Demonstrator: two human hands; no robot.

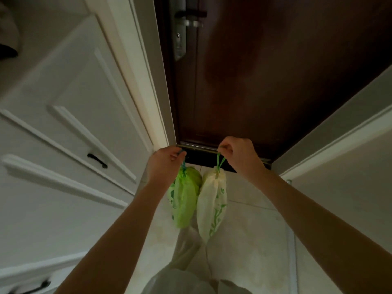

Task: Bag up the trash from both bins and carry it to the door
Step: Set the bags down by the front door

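Observation:
Two tied trash bags hang side by side just above the floor, right in front of the dark brown door (265, 81). My left hand (165, 164) pinches the drawstring of the bright green bag (184, 200). My right hand (239, 155) pinches the green drawstring loop of the pale, leaf-printed bag (212, 206). Both bags are cinched shut at the top and touch each other. The door is closed, with its metal handle and lock plate (182, 28) up at the top.
A white cabinet with black handles (97, 160) lines the left side. White door frame (148, 85) stands left of the door; a white wall and trim (339, 134) close in on the right. Pale floor tiles (250, 236) lie below, with my light trousers at the bottom.

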